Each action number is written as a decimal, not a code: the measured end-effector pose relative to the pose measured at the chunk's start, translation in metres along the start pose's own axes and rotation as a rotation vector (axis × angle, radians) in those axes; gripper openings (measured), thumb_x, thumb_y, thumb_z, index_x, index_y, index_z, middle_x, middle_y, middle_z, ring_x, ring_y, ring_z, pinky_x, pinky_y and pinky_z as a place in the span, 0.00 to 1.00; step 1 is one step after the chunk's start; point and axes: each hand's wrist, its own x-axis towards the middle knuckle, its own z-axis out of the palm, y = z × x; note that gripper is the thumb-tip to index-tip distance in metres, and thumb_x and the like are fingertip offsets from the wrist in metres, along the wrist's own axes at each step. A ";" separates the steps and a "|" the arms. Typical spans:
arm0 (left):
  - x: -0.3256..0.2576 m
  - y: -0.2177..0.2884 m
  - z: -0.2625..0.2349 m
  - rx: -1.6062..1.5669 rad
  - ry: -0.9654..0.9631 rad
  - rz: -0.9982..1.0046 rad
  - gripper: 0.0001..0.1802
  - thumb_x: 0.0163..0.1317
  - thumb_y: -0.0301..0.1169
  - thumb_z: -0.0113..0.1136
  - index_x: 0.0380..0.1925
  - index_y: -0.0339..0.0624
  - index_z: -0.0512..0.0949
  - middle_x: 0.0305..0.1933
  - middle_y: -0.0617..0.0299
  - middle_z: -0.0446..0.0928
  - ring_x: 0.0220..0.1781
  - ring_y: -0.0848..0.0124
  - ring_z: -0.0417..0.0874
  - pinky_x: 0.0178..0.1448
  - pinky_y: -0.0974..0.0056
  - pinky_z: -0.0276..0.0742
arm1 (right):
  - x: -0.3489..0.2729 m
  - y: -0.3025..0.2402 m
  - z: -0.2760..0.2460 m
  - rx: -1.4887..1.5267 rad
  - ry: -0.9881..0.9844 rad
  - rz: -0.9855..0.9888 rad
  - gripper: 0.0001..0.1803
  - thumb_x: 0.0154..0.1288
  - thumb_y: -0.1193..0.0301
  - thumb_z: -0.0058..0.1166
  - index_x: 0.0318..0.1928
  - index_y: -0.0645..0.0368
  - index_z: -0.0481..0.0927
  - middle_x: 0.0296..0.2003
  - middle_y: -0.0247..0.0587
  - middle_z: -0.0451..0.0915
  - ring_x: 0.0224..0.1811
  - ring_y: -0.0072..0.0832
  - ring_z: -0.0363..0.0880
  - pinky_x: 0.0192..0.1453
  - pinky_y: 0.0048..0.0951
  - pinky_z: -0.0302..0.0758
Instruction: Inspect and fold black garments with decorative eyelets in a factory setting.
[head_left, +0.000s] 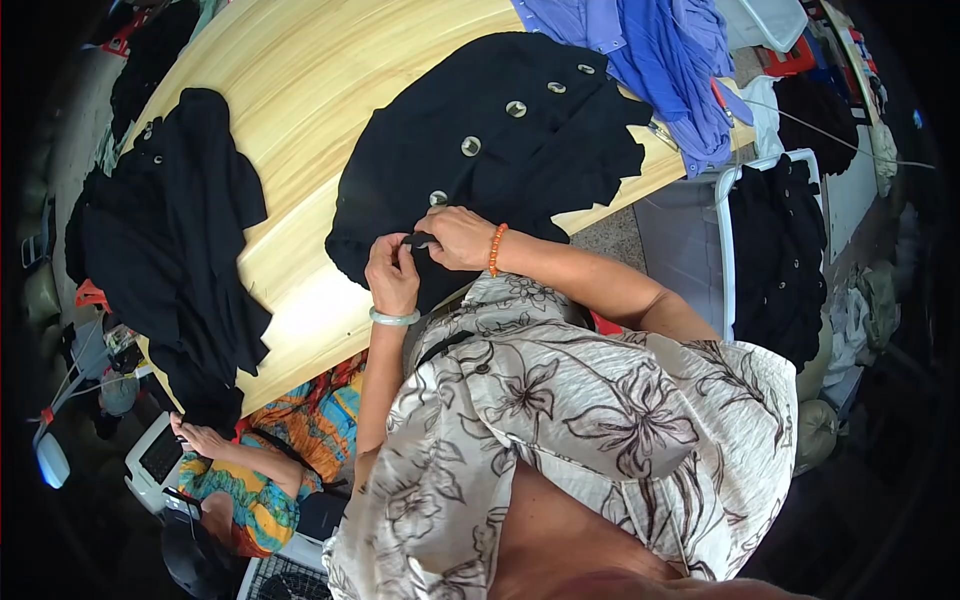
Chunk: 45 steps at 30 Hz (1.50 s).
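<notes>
A black garment (400,150) with a row of several large shiny round buttons (471,146) lies spread over the wooden table. At its near edge my left hand (392,275), below a pale bangle, pinches a small fold of the black cloth. My right hand (455,237), with an orange bead bracelet at the wrist, is closed on the same edge just beside it. The two hands almost meet, and a short dark bit of cloth shows between their fingers. Another button sits right above my right hand.
Purple-blue cloth (660,70) is heaped at the table's far right, near small tools. A tub (725,215) on the right holds more black buttoned garments. Left, another black garment (185,240) hangs over the table edge, held by a co-worker's hand (205,440).
</notes>
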 end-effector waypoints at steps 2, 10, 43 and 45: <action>0.000 -0.004 0.001 -0.017 -0.006 -0.012 0.05 0.61 0.18 0.55 0.36 0.33 0.77 0.31 0.54 0.80 0.33 0.67 0.80 0.41 0.66 0.75 | 0.000 0.005 0.005 -0.003 0.029 -0.005 0.13 0.52 0.76 0.53 0.38 0.68 0.82 0.39 0.58 0.80 0.44 0.51 0.81 0.51 0.44 0.77; 0.005 -0.026 0.002 -0.372 -0.143 -0.232 0.05 0.62 0.20 0.54 0.37 0.34 0.78 0.31 0.54 0.79 0.33 0.66 0.80 0.42 0.67 0.74 | 0.000 0.007 -0.010 0.168 0.016 -0.075 0.08 0.54 0.74 0.54 0.34 0.63 0.83 0.32 0.50 0.79 0.40 0.49 0.79 0.45 0.45 0.75; 0.079 0.016 0.028 -0.520 -0.402 -0.441 0.02 0.56 0.19 0.64 0.31 0.34 0.81 0.27 0.63 0.81 0.26 0.79 0.78 0.31 0.73 0.74 | -0.027 0.012 -0.044 -0.143 0.180 -0.084 0.08 0.58 0.76 0.54 0.40 0.58 0.75 0.37 0.48 0.77 0.34 0.50 0.80 0.38 0.48 0.76; 0.077 0.013 0.028 -0.546 -0.405 -0.446 0.03 0.57 0.19 0.63 0.32 0.34 0.81 0.27 0.64 0.81 0.26 0.80 0.76 0.30 0.74 0.72 | -0.030 0.006 -0.050 -0.194 0.166 -0.065 0.08 0.58 0.76 0.54 0.40 0.57 0.75 0.36 0.45 0.78 0.33 0.48 0.80 0.38 0.47 0.76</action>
